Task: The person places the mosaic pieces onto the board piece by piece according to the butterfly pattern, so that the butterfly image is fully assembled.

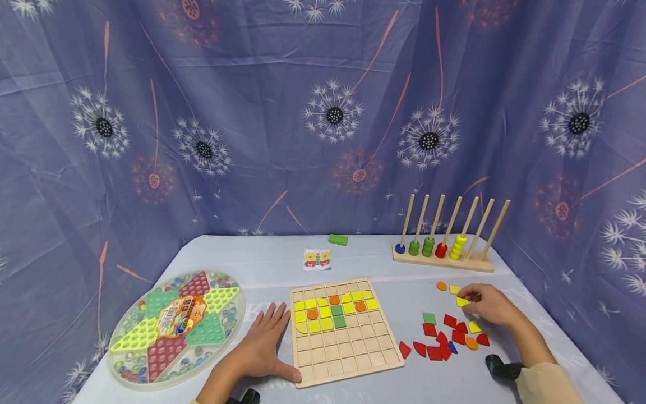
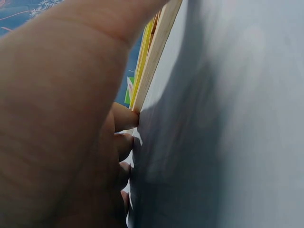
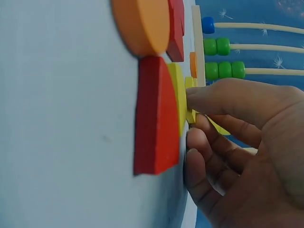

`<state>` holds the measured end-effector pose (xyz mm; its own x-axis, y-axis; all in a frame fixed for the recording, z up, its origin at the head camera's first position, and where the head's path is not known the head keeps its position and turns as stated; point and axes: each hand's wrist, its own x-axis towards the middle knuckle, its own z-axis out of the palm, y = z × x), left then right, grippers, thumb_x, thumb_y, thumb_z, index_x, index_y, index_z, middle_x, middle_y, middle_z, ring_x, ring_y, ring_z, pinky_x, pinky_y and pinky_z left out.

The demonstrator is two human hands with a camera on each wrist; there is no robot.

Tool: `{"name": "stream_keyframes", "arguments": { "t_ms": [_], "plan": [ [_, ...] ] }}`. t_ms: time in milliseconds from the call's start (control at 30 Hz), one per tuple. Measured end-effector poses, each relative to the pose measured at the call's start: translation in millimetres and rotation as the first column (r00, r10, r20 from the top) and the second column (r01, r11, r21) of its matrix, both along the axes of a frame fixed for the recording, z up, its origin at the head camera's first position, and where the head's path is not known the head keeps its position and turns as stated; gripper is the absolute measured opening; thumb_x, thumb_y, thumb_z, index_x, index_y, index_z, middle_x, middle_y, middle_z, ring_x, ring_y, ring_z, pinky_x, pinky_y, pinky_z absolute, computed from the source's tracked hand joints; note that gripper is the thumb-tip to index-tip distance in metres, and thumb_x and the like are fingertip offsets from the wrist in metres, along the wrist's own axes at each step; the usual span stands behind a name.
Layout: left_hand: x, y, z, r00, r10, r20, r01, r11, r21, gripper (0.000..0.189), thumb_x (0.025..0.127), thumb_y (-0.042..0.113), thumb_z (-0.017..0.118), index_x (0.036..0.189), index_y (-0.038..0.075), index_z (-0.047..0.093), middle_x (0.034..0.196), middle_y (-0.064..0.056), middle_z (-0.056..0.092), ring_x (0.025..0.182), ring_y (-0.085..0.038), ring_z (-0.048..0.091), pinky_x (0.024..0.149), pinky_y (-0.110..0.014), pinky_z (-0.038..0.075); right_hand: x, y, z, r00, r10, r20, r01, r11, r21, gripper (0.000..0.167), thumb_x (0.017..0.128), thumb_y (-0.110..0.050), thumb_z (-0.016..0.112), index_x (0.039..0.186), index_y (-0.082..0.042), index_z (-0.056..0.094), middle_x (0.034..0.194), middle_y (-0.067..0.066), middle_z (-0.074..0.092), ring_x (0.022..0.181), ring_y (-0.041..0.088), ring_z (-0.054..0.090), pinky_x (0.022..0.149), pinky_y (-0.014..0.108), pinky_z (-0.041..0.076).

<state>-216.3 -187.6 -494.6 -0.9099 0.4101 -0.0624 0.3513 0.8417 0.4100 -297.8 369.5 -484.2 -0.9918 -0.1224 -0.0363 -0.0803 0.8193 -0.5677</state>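
A wooden grid board (image 1: 355, 350) lies in the middle of the table, its far rows partly filled with yellow, orange and green tiles. My left hand (image 1: 264, 345) rests with fingers spread along the board's left side, the thumb at its near left corner. To the right, my right hand (image 1: 489, 306) pinches a yellow tile (image 1: 461, 302) between thumb and fingers, low over the table. Another yellow tile (image 1: 454, 290) lies just beyond it. Nearer me are loose red tiles (image 1: 434, 352), a green square (image 1: 429, 318) and an orange disc (image 1: 471, 343). In the right wrist view a red tile (image 3: 156, 118) stands out close up.
A small butterfly picture card (image 1: 317, 259) and a green block (image 1: 338, 239) lie beyond the board. At the back right stands a wooden peg rack (image 1: 444, 261) with coloured beads. On the left sits a round Chinese checkers board (image 1: 151, 331) with marbles around its star.
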Motion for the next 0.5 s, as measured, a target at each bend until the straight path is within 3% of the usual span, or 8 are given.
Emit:
{"name": "stream_keyframes", "arguments": {
  "t_ms": [267, 500],
  "plan": [
    [-0.2, -2.5, -0.6, 1.0, -0.011, 0.006, 0.011, 1.0, 0.009, 0.137, 0.049, 0.085, 0.068, 0.152, 0.005, 0.026, 0.158, -0.016, 0.014, 0.144, -0.037, 0.004, 0.113, -0.058, 0.004, 2.8, -24.8, 9.8, 0.997, 0.075, -0.001, -0.075, 0.997, -0.008, 0.038, 0.078, -0.023, 0.08, 0.109, -0.003, 0.069, 0.084, 0.002, 0.06, 0.078, 0.02, 0.053, 0.066, 0.029, 0.051],
    [-1.8, -2.8, -1.3, 1.0, -0.013, 0.009, 0.013, 1.0, 0.009, 0.137, 0.05, 0.087, 0.066, 0.153, 0.007, 0.024, 0.159, -0.014, 0.012, 0.144, -0.036, 0.002, 0.113, -0.057, 0.002, -1.1, -63.4, 13.9, 0.974, 0.225, -0.015, -0.225, 0.972, -0.063, 0.032, 0.08, -0.02, 0.078, 0.108, -0.006, 0.071, 0.086, 0.0, 0.059, 0.077, 0.019, 0.052, 0.064, 0.027, 0.052]
  ]
}}
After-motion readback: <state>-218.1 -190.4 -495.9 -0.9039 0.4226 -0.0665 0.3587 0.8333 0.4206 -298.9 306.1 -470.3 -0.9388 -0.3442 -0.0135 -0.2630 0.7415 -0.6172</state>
